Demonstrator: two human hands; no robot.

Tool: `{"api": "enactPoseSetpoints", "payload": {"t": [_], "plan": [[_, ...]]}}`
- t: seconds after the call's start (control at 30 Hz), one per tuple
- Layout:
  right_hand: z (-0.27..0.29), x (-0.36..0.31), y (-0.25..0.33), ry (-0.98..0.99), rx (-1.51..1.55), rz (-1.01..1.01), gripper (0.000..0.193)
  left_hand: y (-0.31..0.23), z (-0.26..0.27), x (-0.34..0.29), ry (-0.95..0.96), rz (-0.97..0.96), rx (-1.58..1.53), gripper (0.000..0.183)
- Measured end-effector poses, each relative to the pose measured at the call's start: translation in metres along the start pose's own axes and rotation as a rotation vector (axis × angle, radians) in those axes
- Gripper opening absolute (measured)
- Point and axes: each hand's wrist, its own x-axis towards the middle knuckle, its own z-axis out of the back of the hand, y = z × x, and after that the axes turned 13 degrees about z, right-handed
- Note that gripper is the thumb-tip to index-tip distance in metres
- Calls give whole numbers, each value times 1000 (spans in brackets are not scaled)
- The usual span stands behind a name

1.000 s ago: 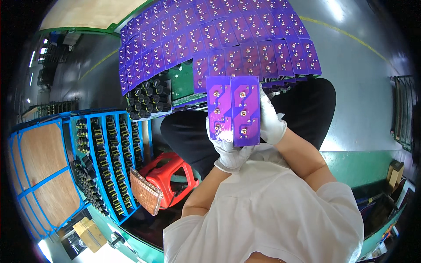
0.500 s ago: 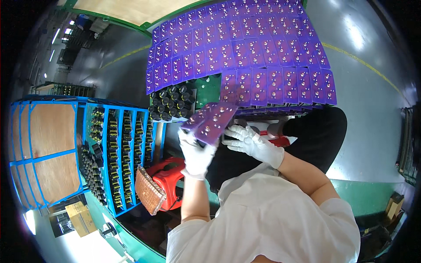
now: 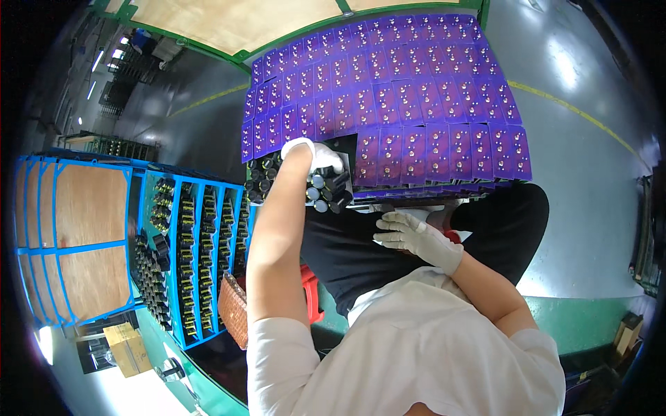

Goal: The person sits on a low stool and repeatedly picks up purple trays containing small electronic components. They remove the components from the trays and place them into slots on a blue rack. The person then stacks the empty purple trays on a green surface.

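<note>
My left hand (image 3: 320, 158), in a white glove, reaches over a cluster of black cylindrical pieces with round tops (image 3: 263, 177) at the near left corner of the stack. Its bent fingers touch or hover over these pieces; the fingertips are hidden, so a grip cannot be made out. Some tops beside the hand look grey. My gloved right hand (image 3: 420, 239) hangs above my lap, open, fingers stretched to the left, with nothing in it. Rows of purple cards (image 3: 409, 149) dotted with small shiny spots cover the stack in front of me.
At my left stands a blue rack (image 3: 177, 260) holding many black pieces. A red plastic stool (image 3: 311, 295) and a brown woven pad (image 3: 234, 310) are beside me. A green-framed wooden panel (image 3: 277, 24) stands behind the stack, and a cardboard box (image 3: 127, 348) lies lower left.
The purple cards have left my left hand, which has moved forward to the black pieces. My right hand has shifted slightly right and down, fingers still stretched out.
</note>
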Motion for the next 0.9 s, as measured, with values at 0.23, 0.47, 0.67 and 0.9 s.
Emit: {"api": "enactPoseSetpoints", "payload": {"t": [0.23, 0.47, 0.67, 0.9], "plan": [[16, -13, 8, -106, -6, 42, 82, -29, 1, 10, -161, 205, -48, 65], [20, 1, 2, -249, -141, -66, 74, 8, -62, 13, -1029, -295, -688, 41], [42, -1, -21, -203, -13, -9, 55, -36, -215, -15, -635, -766, -1132, 13], [19, 2, -16, -314, -39, 75, 44, -105, -226, 24, -1065, -397, -1015, 75]]}}
